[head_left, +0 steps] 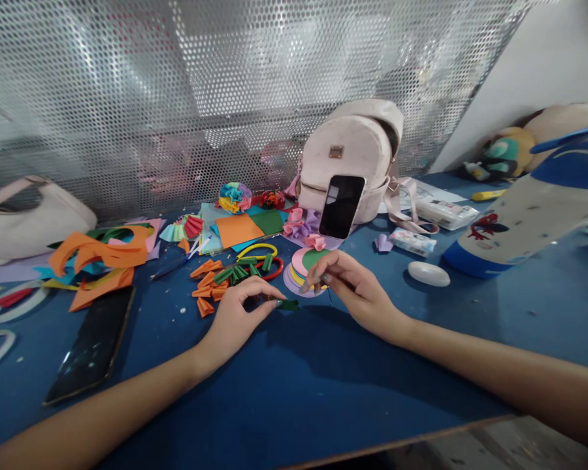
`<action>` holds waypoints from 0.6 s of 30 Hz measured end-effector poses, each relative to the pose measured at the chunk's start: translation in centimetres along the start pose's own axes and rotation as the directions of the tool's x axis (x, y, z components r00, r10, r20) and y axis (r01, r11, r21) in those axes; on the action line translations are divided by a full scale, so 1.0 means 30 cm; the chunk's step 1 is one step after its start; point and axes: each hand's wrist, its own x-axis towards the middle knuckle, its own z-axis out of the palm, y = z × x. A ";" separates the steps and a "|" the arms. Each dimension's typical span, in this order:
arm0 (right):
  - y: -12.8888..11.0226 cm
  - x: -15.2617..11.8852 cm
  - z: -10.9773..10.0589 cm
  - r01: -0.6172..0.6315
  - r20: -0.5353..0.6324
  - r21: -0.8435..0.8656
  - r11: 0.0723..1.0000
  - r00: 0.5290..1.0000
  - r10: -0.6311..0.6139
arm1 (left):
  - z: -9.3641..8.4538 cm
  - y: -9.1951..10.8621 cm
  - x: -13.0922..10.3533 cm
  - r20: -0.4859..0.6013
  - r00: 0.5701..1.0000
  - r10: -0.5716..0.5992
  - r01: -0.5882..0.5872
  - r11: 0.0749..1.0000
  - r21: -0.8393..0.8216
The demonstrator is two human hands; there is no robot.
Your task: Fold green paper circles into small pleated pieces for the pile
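My left hand (249,309) pinched a dark green paper piece (289,305) at its fingertips, the paper poking out to the right, low over the blue bench (323,405). I could read no writing on anything around it.

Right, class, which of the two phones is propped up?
The right-hand phone, leaning against the backpack; the left-hand phone lies flat on the blue table.
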 end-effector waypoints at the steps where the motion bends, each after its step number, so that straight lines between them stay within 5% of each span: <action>1: -0.003 0.001 -0.001 -0.008 0.017 0.022 1.000 1.000 0.008 | 0.000 0.001 0.000 -0.001 1.000 0.000 0.000 1.000 0.001; 7: -0.004 0.011 -0.015 -0.075 0.068 0.065 0.995 0.995 0.071 | 0.000 0.004 0.001 0.000 1.000 -0.001 0.001 1.000 0.003; 18: -0.008 0.018 -0.021 -0.016 -0.031 0.099 0.995 0.999 0.019 | 0.000 0.000 -0.001 0.000 1.000 -0.005 0.005 1.000 0.002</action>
